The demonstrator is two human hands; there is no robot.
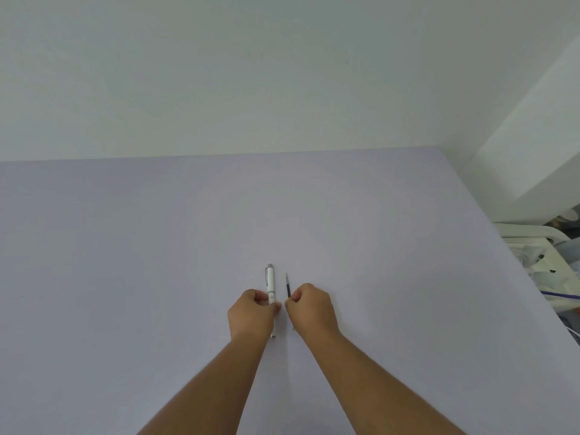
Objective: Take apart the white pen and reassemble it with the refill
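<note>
Stretching from the near edge to a pale wall (282,73) at the far side, the lavender worktop (125,246) carries only the two task things, and nothing lies between them and the person's forearms. Past the worktop's right edge sits a jumble of white furniture or plastic parts (533,243) with a thin purple cable (561,296) running across it; that clutter is well apart from the hands and too blurred to identify further. A white boxed column (533,158) rises in the far right corner. Near the middle of the worktop, the left hand (251,315) curls around the lower part of the white pen (271,284), thumb and fingers closed on its barrel. The pen points away from the person, its grey push-button end and clip at the far end, a small printed mark showing on the barrel just above the fingers, and its tip poking out below the hand on the near side. Just to the right, the right hand (312,307) pinches the dark refill (287,285) between thumb and forefinger; the refill is a thin dark-blue rod with a paler far tip, lying roughly parallel to the pen and close beside it without touching. The thumbs of the two hands nearly meet.
</note>
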